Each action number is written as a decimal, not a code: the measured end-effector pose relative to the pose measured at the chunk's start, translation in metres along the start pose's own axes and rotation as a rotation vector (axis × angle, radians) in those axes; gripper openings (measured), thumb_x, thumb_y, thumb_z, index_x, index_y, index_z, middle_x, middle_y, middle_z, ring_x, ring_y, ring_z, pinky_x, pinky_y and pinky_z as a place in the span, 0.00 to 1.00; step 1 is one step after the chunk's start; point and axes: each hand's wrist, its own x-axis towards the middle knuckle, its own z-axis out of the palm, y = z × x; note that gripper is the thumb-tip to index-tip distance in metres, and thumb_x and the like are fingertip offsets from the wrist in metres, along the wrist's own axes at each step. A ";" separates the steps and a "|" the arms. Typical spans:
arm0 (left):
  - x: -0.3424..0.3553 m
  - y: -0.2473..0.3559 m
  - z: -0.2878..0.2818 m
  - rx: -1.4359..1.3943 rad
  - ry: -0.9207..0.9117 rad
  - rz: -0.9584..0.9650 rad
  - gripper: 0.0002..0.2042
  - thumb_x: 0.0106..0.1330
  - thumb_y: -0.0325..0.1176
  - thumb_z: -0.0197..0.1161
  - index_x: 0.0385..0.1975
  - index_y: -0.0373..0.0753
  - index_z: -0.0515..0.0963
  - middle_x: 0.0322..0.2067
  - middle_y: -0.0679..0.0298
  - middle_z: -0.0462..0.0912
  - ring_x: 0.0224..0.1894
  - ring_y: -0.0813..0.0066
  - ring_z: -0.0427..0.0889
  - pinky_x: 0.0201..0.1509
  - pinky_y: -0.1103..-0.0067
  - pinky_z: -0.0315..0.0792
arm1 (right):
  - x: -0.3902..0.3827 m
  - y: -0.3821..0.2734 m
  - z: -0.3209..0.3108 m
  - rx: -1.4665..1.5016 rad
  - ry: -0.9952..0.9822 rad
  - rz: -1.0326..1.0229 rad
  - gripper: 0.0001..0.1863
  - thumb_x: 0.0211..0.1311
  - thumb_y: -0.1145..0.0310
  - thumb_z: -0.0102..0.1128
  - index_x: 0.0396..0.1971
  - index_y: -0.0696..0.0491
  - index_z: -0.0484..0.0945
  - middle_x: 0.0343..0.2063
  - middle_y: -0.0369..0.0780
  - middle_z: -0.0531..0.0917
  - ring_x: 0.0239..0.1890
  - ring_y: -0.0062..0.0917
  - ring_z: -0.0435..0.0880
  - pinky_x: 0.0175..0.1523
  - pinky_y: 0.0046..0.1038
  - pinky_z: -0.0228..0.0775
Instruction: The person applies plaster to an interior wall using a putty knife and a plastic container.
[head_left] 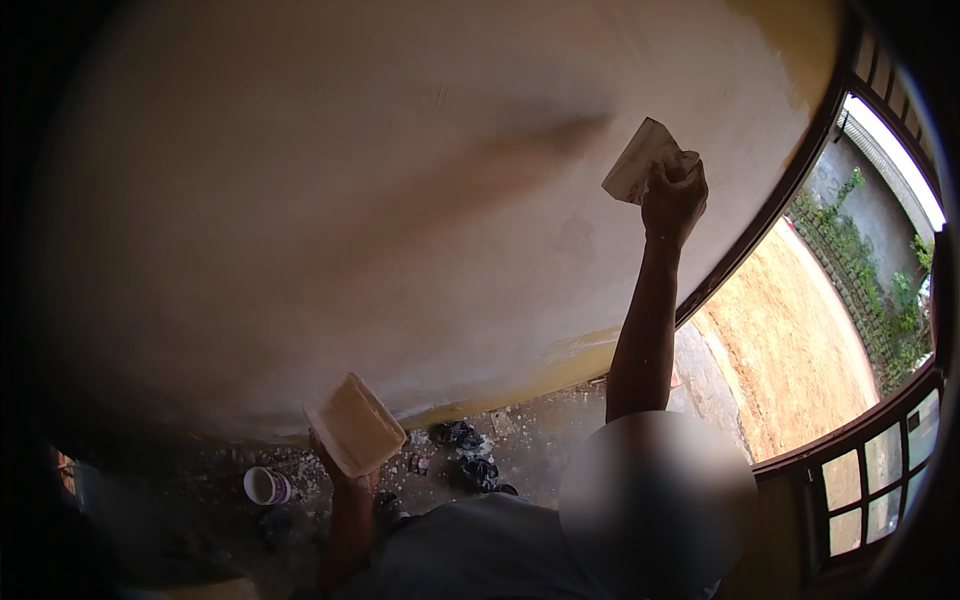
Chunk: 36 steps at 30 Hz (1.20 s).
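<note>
The right hand (676, 200) pinched a putty spreader (632, 165) — blade left of its closed fingers, edge slanting far-right — while the nearer left hand (346, 484) supported a tray (357, 428), its grip unclear.

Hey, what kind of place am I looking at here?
Probably a building under renovation: a pale wall with uneven yellow edges, a flat blade in the right hand, and a debris-littered floor.
</note>
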 end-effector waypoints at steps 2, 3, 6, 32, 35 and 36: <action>0.000 0.000 0.002 -0.054 0.123 -0.017 0.24 0.70 0.56 0.45 0.58 0.47 0.69 0.49 0.62 0.78 0.49 0.62 0.81 0.50 0.63 0.80 | 0.020 0.016 0.008 -0.027 0.022 0.077 0.13 0.51 0.69 0.62 0.37 0.55 0.74 0.33 0.46 0.85 0.39 0.43 0.85 0.47 0.42 0.75; -0.001 0.001 0.005 -0.048 0.136 -0.019 0.25 0.70 0.56 0.45 0.58 0.47 0.69 0.49 0.62 0.78 0.49 0.62 0.81 0.49 0.63 0.80 | 0.021 0.018 0.014 0.006 0.005 0.134 0.13 0.51 0.69 0.62 0.37 0.54 0.74 0.33 0.45 0.85 0.40 0.42 0.85 0.48 0.42 0.74; -0.002 0.004 0.011 -0.046 0.159 -0.036 0.25 0.70 0.57 0.46 0.58 0.47 0.69 0.49 0.62 0.78 0.48 0.62 0.82 0.48 0.64 0.81 | -0.008 -0.013 0.029 0.019 0.046 0.108 0.13 0.50 0.69 0.63 0.36 0.52 0.73 0.30 0.44 0.84 0.37 0.42 0.85 0.48 0.43 0.74; 0.004 0.022 -0.020 -0.201 0.103 -0.060 0.26 0.70 0.56 0.45 0.58 0.43 0.69 0.50 0.59 0.79 0.48 0.60 0.82 0.48 0.64 0.81 | -0.143 -0.132 0.096 0.093 0.022 -1.115 0.29 0.41 0.80 0.66 0.48 0.45 0.80 0.45 0.38 0.80 0.48 0.38 0.78 0.50 0.39 0.72; 0.002 0.019 -0.025 -0.193 0.151 -0.035 0.27 0.70 0.56 0.45 0.59 0.43 0.69 0.50 0.58 0.79 0.48 0.60 0.82 0.49 0.63 0.81 | -0.170 -0.061 0.100 -0.087 -0.278 -1.078 0.25 0.40 0.80 0.66 0.44 0.45 0.83 0.42 0.36 0.82 0.49 0.38 0.78 0.50 0.39 0.73; 0.005 0.020 -0.023 -0.184 0.119 0.003 0.27 0.70 0.56 0.46 0.60 0.42 0.68 0.50 0.57 0.79 0.49 0.59 0.82 0.49 0.62 0.81 | -0.176 -0.066 0.076 -0.089 -0.350 -1.060 0.20 0.42 0.78 0.68 0.39 0.46 0.85 0.39 0.35 0.85 0.47 0.34 0.79 0.49 0.36 0.73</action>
